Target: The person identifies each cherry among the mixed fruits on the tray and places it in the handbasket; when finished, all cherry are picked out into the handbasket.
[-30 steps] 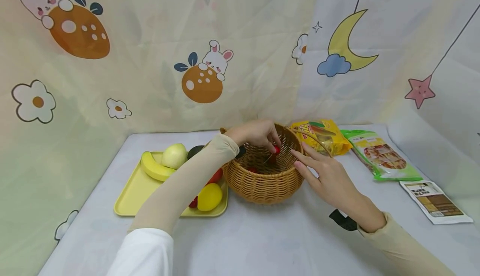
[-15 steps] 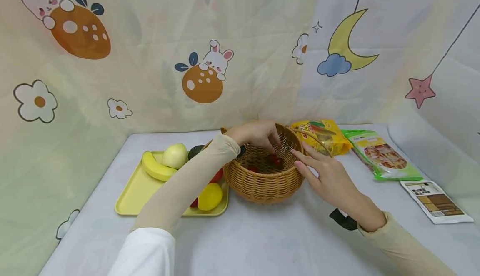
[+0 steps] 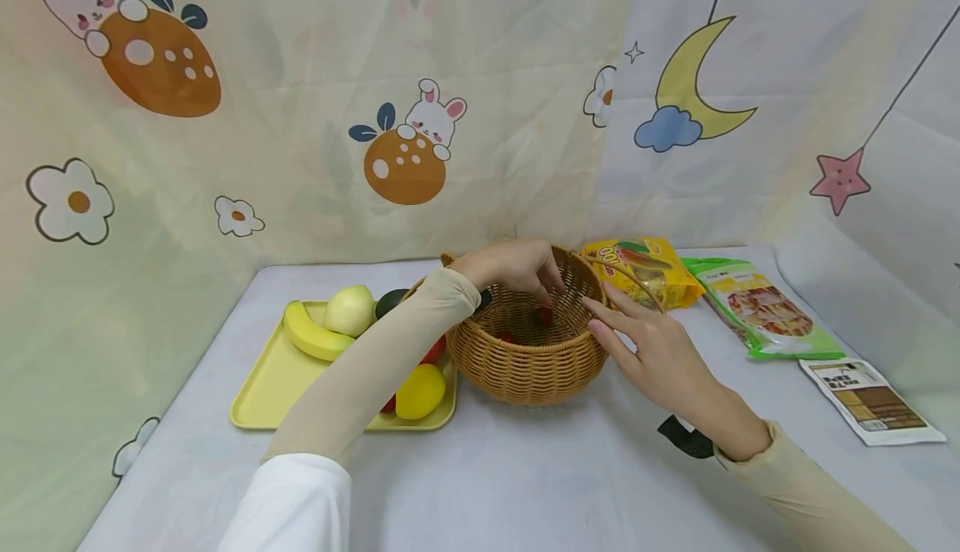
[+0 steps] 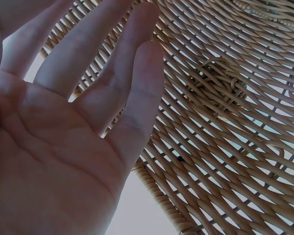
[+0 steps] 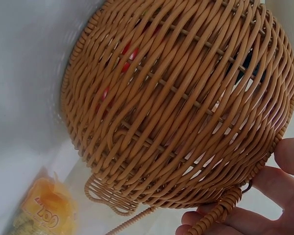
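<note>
My left hand (image 3: 519, 267) reaches over the rim of a brown wicker basket (image 3: 528, 375), its fingers hanging loosely inside. In the left wrist view the palm (image 4: 54, 152) and extended fingers hold nothing, beside the woven wall. Low in the basket lies a red cherry (image 3: 543, 316), with another red item (image 3: 506, 338) near the front wall; both are partly hidden. My right hand (image 3: 663, 360) touches the basket's right rim with fairly straight fingers. Beside the handle base (image 5: 228, 200) in the right wrist view, that hand's fingers (image 5: 277, 188) lie against the rim.
A yellow tray (image 3: 258, 402) at left holds a banana (image 3: 313, 337), a pale round fruit (image 3: 350, 311), a lemon (image 3: 420, 392) and darker items partly behind my left arm. At right lie a yellow packet (image 3: 648, 273), a green-white packet (image 3: 768, 310) and a white-brown pouch (image 3: 873, 402).
One second ago my left hand pinched a cherry by the basket's inner wall. It let go, and the cherry dropped into the basket. My right hand has stayed at the rim.
</note>
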Demonstrator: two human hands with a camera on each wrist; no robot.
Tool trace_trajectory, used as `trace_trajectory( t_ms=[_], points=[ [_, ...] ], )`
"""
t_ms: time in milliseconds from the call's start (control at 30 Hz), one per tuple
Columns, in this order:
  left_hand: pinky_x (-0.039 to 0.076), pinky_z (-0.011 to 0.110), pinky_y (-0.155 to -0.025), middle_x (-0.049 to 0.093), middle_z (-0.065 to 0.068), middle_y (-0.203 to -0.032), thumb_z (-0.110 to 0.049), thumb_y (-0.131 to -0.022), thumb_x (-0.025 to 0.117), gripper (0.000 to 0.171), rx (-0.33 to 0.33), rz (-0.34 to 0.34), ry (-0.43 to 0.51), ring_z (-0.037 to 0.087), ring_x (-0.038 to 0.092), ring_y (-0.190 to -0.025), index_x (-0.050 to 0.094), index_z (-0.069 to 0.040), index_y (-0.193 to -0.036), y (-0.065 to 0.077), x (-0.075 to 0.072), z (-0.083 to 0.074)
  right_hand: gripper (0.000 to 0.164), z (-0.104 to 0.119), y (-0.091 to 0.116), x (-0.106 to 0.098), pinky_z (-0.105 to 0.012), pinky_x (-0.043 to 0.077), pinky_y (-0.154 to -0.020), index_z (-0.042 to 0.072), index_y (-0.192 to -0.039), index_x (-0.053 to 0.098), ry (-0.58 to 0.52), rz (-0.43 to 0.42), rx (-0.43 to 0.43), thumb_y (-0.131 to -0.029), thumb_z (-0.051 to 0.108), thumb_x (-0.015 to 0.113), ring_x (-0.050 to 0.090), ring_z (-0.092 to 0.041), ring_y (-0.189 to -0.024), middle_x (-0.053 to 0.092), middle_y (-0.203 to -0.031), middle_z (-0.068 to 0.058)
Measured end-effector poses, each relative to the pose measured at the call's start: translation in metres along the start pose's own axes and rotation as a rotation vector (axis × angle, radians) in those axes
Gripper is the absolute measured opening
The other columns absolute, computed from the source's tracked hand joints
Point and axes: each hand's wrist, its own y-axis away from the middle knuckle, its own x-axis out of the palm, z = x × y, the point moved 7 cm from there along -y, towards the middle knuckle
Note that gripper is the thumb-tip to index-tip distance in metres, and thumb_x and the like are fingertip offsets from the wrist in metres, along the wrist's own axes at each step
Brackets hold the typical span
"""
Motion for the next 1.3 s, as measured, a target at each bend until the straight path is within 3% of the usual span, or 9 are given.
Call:
trace_trajectory(
  t_ms=[300,500,567,633,733,833,1000,1100,1300],
  points=[
    [0.058,0.028,-0.093,0.076,0.008,-0.121,-0.011,-0.091,0.078,0.032,0.015,0.0,0.053,0.019,0.074,-0.112,0.076,-0.007,-0.123,0.001,0.0,0.0,0.039,0.001,-0.001,0.0,-0.028,0.041,-0.059,0.014,-0.141,0.064,0.003,0.01,0.001,-0.103,0.025,0.063,0.042,-0.004,-0.05,0.053,-0.148,-0.028],
    [0.058,0.029,-0.094,0.075,0.01,-0.124,-0.01,-0.093,0.076,0.033,0.036,-0.018,0.112,0.02,0.073,-0.114,0.074,-0.006,-0.125,0.0,-0.004,-0.002,0.039,-0.001,0.0,-0.003,-0.027,0.041,-0.057,0.013,-0.14,0.065,0.013,-0.008,-0.005,-0.102,0.024,0.064,0.045,-0.008,-0.047,0.054,-0.147,-0.028],
    [0.058,0.029,-0.094,0.075,0.011,-0.123,-0.01,-0.093,0.076,0.033,0.039,-0.031,0.117,0.019,0.073,-0.113,0.074,-0.005,-0.125,0.001,-0.006,-0.002,0.039,0.0,0.0,-0.004,-0.03,0.047,-0.058,0.012,-0.139,0.066,0.014,-0.019,-0.012,-0.101,0.023,0.066,0.057,-0.016,-0.052,0.055,-0.147,-0.028],
    [0.058,0.028,-0.094,0.076,0.011,-0.122,-0.012,-0.094,0.075,0.032,0.04,-0.039,0.11,0.018,0.074,-0.112,0.074,-0.005,-0.125,0.001,-0.008,-0.002,0.039,0.0,0.0,-0.004,-0.036,0.052,-0.063,0.012,-0.139,0.066,0.011,-0.022,-0.016,-0.101,0.023,0.066,0.07,-0.029,-0.067,0.054,-0.148,-0.028],
    [0.058,0.028,-0.094,0.077,0.009,-0.121,-0.014,-0.095,0.074,0.031,0.044,-0.052,0.105,0.016,0.074,-0.11,0.074,-0.006,-0.125,0.003,-0.01,-0.001,0.04,0.001,-0.001,-0.003,-0.047,0.058,-0.073,0.012,-0.139,0.066,0.005,-0.018,-0.019,-0.101,0.023,0.066,0.073,-0.042,-0.089,0.054,-0.148,-0.028],
    [0.058,0.027,-0.092,0.078,0.006,-0.118,-0.016,-0.096,0.073,0.03,0.043,-0.067,0.123,0.014,0.075,-0.108,0.075,-0.009,-0.125,0.006,-0.011,0.001,0.04,0.002,0.0,-0.001,-0.045,0.057,-0.071,0.012,-0.139,0.065,0.004,-0.006,-0.014,-0.101,0.024,0.066,0.072,-0.039,-0.08,0.054,-0.147,-0.028],
    [0.058,0.026,-0.091,0.078,0.007,-0.116,-0.016,-0.096,0.074,0.03,0.063,-0.104,0.233,0.013,0.075,-0.105,0.075,-0.007,-0.124,0.011,-0.019,0.004,0.04,0.003,0.0,0.0,-0.041,0.055,-0.068,0.012,-0.14,0.065,0.006,-0.009,-0.016,-0.101,0.024,0.065,0.07,-0.035,-0.071,0.055,-0.146,-0.029],
    [0.058,0.027,-0.093,0.078,0.008,-0.119,-0.016,-0.095,0.074,0.032,0.072,-0.155,0.306,0.013,0.075,-0.108,0.074,-0.007,-0.126,0.02,-0.031,0.003,0.04,0.003,0.0,-0.001,-0.048,0.059,-0.075,0.012,-0.14,0.065,0.004,-0.01,-0.017,-0.102,0.024,0.065,0.073,-0.041,-0.085,0.054,-0.147,-0.029],
    [0.057,0.031,-0.098,0.074,0.013,-0.125,-0.016,-0.095,0.074,0.035,0.07,-0.291,0.403,0.016,0.074,-0.113,0.072,-0.008,-0.129,0.051,-0.054,0.002,0.04,0.002,0.0,-0.002,-0.052,0.059,-0.078,0.01,-0.139,0.065,0.0,-0.007,-0.014,-0.102,0.024,0.064,0.072,-0.042,-0.083,0.053,-0.148,-0.03]
  ],
)
